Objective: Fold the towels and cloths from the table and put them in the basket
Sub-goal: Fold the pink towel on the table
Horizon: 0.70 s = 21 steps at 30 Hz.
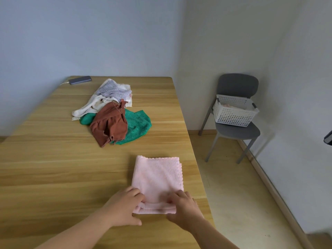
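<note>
While I watch from the head camera, the pink towel (157, 177) lies folded flat on the table (45, 168). My left hand (124, 207) sits at its 7 o'clock corner and my right hand (183, 207) at 5 o'clock. Both have fingers curled over the towel's rolled near edge, gripping it. A pile of cloths (113, 114) waits at 11 o'clock from the towel, well apart. At 2 o'clock, off the table, the basket (233, 117) stands on a chair (237, 85), something pale inside.
</note>
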Available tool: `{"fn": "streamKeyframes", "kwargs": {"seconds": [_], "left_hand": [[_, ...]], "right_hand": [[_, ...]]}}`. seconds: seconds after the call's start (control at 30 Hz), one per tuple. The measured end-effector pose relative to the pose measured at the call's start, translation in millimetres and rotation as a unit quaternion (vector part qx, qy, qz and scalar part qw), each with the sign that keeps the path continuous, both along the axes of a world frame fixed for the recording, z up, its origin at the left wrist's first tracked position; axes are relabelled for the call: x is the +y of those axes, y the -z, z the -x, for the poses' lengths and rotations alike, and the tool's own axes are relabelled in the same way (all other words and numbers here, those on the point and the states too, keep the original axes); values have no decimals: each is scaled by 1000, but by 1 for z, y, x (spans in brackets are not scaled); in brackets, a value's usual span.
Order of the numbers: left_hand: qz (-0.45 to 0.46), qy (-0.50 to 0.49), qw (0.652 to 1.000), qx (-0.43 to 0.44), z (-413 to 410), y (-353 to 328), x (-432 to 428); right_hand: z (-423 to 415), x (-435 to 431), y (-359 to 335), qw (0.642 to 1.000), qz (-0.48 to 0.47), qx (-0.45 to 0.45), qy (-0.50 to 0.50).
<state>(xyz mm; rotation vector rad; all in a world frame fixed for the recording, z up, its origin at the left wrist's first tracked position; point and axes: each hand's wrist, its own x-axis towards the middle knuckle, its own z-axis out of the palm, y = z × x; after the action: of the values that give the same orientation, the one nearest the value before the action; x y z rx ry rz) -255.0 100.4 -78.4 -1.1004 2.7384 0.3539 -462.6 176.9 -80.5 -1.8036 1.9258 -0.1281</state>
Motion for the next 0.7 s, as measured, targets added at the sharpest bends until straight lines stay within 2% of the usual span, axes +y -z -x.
{"fn": "streamKeyframes", "kwargs": {"seconds": [0.07,0.2,0.33,0.4,0.53,0.63,0.7], "left_hand": [[-3,24,1000,-10,-2,-1,1],[44,48,998,-7,-2,0,-1],[14,-60,998,33,5,-10,-5],[19,-123,987,98,9,-24,-15],[6,-201,948,249,19,-73,-33],[39,-182,928,324,24,-108,-51],[54,-166,920,351,24,-130,-63]], "right_hand": [[1,1,5,1000,-14,15,-9],[1,-3,7,999,26,23,10],[0,-12,-4,997,37,47,43],[4,-19,-16,996,65,13,59],[10,-41,-62,974,130,-133,132],[17,-56,-103,943,181,-236,150],[23,-64,-129,926,225,-272,135]]}}
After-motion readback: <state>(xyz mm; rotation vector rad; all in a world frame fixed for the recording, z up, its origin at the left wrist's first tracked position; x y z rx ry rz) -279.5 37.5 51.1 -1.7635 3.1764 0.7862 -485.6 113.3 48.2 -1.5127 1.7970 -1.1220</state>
